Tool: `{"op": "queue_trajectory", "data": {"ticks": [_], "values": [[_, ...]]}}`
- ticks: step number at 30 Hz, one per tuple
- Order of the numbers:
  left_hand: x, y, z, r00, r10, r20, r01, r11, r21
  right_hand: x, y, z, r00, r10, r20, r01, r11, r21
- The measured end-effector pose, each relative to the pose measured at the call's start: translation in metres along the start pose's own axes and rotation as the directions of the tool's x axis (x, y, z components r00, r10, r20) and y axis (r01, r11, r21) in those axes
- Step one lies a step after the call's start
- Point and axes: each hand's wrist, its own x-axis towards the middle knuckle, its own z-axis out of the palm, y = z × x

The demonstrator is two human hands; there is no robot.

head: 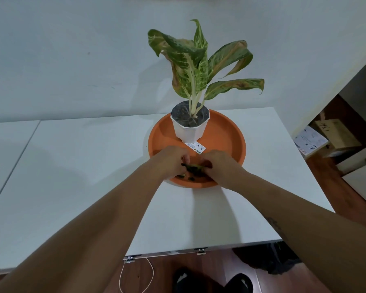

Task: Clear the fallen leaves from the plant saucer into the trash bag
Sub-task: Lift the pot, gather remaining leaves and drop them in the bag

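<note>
Only one bit of print comes close to readable: a white label (195, 147) lying in the orange saucer (230, 132) below the white pot (188, 130), green lettering too small to make out. Printed boxes (311, 142) at right, markings blurred.

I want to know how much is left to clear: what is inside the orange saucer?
In the orange saucer stand a white pot with its plant and a label. Dark leaf bits lie at the near edge between both hands; anything under the hands is hidden.
</note>
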Motion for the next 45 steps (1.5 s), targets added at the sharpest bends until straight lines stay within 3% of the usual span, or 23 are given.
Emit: {"op": "queue_trajectory", "data": {"ticks": [5,8,15,21,30,33,36,39,42,45], "values": [[0.001,-0.002,0.001,0.999,0.041,-0.031,-0.044,0.995,-0.094,-0.003,0.011,-0.013,0.999,0.039,0.03,-0.039,0.999,-0.013],[0.001,0.003,0.009,0.995,0.073,-0.068,-0.073,0.997,0.0,-0.003,0.008,-0.012,0.986,0.087,0.144,-0.085,0.996,-0.022],[-0.001,0.001,0.013,0.988,0.046,-0.15,-0.045,0.999,0.01,-0.004,0.004,-0.004,1.0,0.009,0.01,-0.009,1.0,-0.016],[-0.008,-0.001,0.003,0.998,0.056,-0.042,-0.056,0.998,-0.009,0.0,-0.002,-0.014,0.99,0.006,0.141,0.001,0.999,-0.053],[-0.006,0.005,0.01,0.999,-0.009,-0.033,0.008,0.999,-0.045,-0.007,-0.005,-0.008,0.999,0.004,0.041,-0.006,0.999,0.031],[-0.004,0.002,0.01,0.998,-0.005,-0.069,-0.001,0.996,-0.089,-0.002,0.002,-0.004,0.995,0.099,-0.017,-0.094,0.98,0.175],[-0.002,0.0,0.005,0.991,-0.069,-0.114,0.04,0.97,-0.238,0.002,0.001,-0.012,0.945,0.325,-0.049,-0.26,0.83,0.493],[-0.001,-0.002,0.0,0.975,-0.164,-0.151,0.078,0.884,-0.46,0.002,0.0,-0.021,0.896,0.444,-0.024,-0.308,0.658,0.687],[0.0,-0.003,-0.004,0.965,-0.226,-0.131,0.092,0.765,-0.638,0.0,0.002,-0.024,0.866,0.499,0.035,-0.32,0.499,0.806],[0.004,-0.003,-0.006,0.965,-0.243,-0.101,0.077,0.626,-0.776,-0.005,0.003,-0.027,0.877,0.469,0.109,-0.249,0.25,0.936]]}}
